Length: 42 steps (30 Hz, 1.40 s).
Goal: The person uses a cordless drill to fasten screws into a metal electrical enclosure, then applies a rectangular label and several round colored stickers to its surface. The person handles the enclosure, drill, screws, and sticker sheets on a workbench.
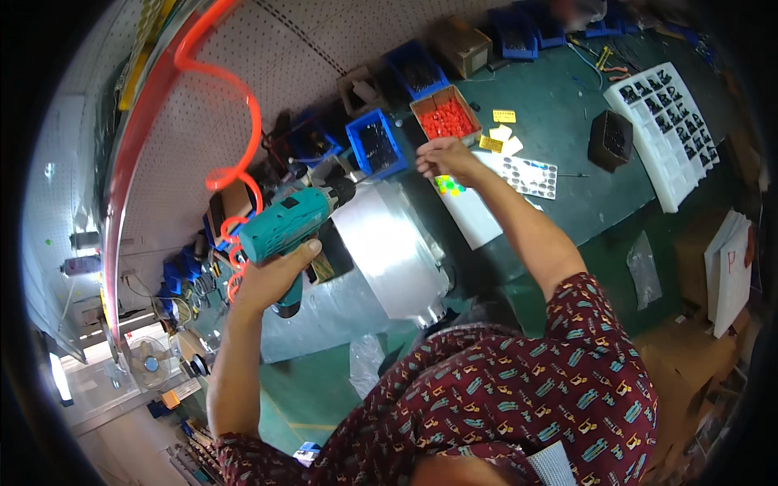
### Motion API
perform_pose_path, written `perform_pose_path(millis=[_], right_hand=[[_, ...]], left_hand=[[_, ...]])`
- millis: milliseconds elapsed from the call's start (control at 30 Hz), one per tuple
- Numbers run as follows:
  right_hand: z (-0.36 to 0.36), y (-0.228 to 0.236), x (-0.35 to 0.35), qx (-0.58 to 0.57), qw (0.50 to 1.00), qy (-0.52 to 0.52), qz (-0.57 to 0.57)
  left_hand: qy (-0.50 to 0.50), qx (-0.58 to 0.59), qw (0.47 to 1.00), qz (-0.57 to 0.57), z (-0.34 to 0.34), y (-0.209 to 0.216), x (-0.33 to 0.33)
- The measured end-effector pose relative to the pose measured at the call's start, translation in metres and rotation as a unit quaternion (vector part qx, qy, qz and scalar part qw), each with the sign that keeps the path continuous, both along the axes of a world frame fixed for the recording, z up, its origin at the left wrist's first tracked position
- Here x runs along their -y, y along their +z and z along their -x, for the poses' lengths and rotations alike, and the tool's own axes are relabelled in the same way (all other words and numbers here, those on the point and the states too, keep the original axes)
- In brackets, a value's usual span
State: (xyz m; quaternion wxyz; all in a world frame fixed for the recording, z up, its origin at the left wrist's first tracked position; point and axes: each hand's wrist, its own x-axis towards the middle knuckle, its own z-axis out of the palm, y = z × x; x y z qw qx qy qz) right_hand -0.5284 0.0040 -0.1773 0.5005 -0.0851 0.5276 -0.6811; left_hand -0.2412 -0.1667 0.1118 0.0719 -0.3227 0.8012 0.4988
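Two hands are over the green surface (pixel 559 93): the left hand (pixel 274 277) grips the teal drill (pixel 285 225) beside the shiny metal box (pixel 387 251); the right hand (pixel 450 159), fingers curled, is near the tray of red pieces (pixel 448 117), though whether it holds anything I cannot tell. Best keep the drill steady, its tip off the metal.

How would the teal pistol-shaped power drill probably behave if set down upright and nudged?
The teal pistol-shaped power drill would likely be rigid, judging by its hard-looking moulded shell. It seems fairly heavy for its size, given its bulky body. It might tip forward, since the black cylindrical chuck juts out in front.
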Motion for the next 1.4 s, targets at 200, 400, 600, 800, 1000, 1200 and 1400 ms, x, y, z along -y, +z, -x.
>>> perform_pose_path(millis=[200,400,600,800,1000,1200,1400], right_hand=[[-0.105,0.062,-0.145,0.016,0.991,-0.112,-0.074],[-0.265,0.072,-0.185,0.152,0.981,-0.119,-0.037],[-0.363,0.062,-0.162,0.221,0.969,-0.106,0.014],[-0.399,0.045,-0.129,0.303,0.942,-0.134,0.044],[-0.413,0.035,-0.112,0.309,0.937,-0.160,0.024],[-0.411,0.030,-0.105,0.357,0.923,-0.138,0.035],[-0.403,0.013,-0.092,0.413,0.901,-0.123,0.039]], left_hand=[[-0.046,-0.064,0.997,0.009,-0.130,-0.042,-0.034],[0.022,-0.022,0.989,-0.142,-0.272,-0.091,-0.055],[0.077,-0.033,0.977,-0.197,-0.339,-0.102,-0.068],[0.082,-0.029,0.978,-0.189,-0.366,-0.104,-0.072],[0.080,-0.022,0.980,-0.180,-0.372,-0.106,-0.074],[0.002,-0.041,0.994,-0.100,-0.373,-0.114,-0.070],[-0.184,-0.098,0.974,0.092,-0.358,-0.111,-0.058]])
